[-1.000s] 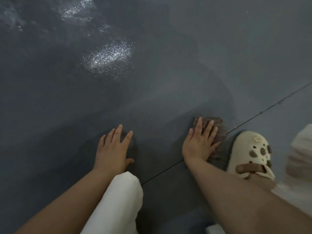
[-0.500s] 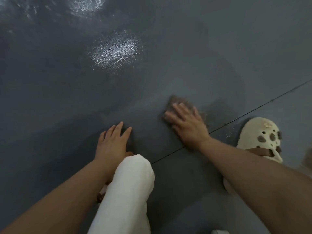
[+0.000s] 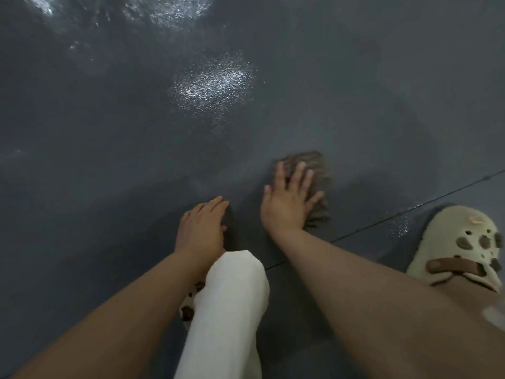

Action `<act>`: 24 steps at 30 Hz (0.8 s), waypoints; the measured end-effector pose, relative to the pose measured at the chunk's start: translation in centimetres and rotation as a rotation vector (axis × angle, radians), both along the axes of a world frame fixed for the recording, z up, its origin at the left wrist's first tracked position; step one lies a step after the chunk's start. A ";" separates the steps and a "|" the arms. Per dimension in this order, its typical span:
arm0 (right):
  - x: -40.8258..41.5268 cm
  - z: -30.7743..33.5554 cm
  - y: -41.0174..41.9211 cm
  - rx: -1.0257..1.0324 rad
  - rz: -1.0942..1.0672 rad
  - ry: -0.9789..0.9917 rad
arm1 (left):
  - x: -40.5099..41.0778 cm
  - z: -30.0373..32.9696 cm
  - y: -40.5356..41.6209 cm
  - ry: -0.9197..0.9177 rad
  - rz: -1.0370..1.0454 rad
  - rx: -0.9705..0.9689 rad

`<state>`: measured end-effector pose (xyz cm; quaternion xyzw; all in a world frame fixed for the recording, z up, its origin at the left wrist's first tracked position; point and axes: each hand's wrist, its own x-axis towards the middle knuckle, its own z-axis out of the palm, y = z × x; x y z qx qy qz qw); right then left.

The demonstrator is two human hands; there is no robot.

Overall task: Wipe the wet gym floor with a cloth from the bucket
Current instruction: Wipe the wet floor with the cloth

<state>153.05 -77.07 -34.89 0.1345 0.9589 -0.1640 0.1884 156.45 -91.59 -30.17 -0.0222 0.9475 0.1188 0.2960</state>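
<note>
Head view: right hand point(image 3: 287, 203), fingers spread, presses crumpled brown-grey cloth point(image 3: 314, 184) onto wet dark-grey floor point(image 3: 109, 132); left hand point(image 3: 200, 225) rests flat.

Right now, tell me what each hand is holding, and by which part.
Nothing is gripped. The right hand presses flat on the near part of the cloth, fingers straight. The left hand rests bare on the floor.
</note>
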 end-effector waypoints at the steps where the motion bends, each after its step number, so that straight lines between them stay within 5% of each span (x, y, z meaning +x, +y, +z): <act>1: 0.1 0.3 -1.8 -0.075 0.197 -0.024 | 0.1 -0.1 -0.1 0.052 0.060 0.006; 4: 0.2 1.2 -5.9 -0.271 0.795 -0.172 | 0.4 -0.3 -1.1 0.146 0.205 -0.063; 6: -0.3 1.9 -6.5 -0.328 0.920 -0.233 | 1.1 -0.2 -2.1 0.116 0.285 -0.085; 13: 0.1 5.8 -4.1 -0.195 0.868 -0.095 | 3.1 2.8 -3.8 0.074 0.387 -0.049; 24: 5.3 13.0 -2.7 -0.046 0.429 -0.014 | 6.1 11.1 -5.1 0.243 0.170 0.014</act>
